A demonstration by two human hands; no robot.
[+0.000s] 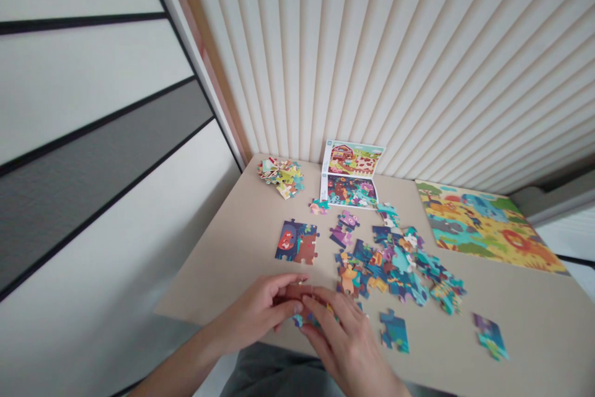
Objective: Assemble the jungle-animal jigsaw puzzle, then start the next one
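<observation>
Near the table's front edge, my left hand [267,309] and my right hand [343,329] meet around a few puzzle pieces [299,291], brown with some blue and yellow. Fingers of both hands are closed on them and cover much of their surface. Just beyond lies a joined section [297,241] with a red-and-blue part and a brown bear. To its right are purple pieces [343,230] and a loose heap of blue, teal and orange pieces [402,264]. A blue piece [394,330] lies right of my right hand.
An open picture leaflet [352,191] stands at the back of the table [223,261]. Another heap of pieces [282,175] sits back left. A finished animal puzzle [483,223] lies right. Nearer the front right is one piece [490,336]. A pleated screen [297,56] borders the back.
</observation>
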